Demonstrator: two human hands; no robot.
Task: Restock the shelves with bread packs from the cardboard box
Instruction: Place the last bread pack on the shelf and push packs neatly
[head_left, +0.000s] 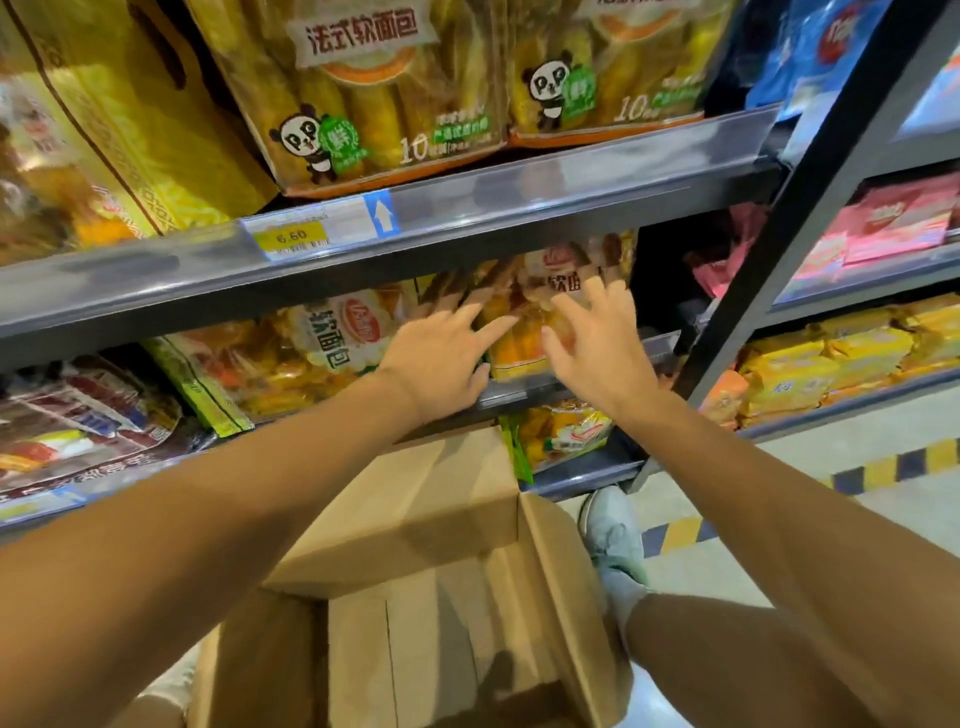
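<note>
- The shelving unit (467, 208) fills the upper half of the view, its grey rails running from 9 o'clock up toward 2 o'clock; a price tag (296, 236) reading 6.60 sits in the top rail beside a blue arrow label (381, 212).
- The cardboard box (431, 597) stands on the floor at 6 o'clock, flaps open, just in front of the lowest shelf; what it holds cannot be made out (the inside is in shadow).
- On the top shelf, at 12 o'clock, stand two upright panda-printed bread packs (374, 88), side by side and touching.
- On the middle shelf a bread pack (566, 291) stands near the centre, blurred, with another bread pack (311, 353) lying tilted at its 9 o'clock side.
- The left hand (436, 364) reaches in from 7 o'clock, fingers (493, 325) spread open and extended toward the standing pack, gripping nothing.
- The right hand (597, 343) comes in from 5 o'clock, its fingers (597, 291) also spread and open, fingertips against the front of that pack.
- A pale shoe (613, 535) rests on the floor at 4 o'clock, beside the box.
</note>
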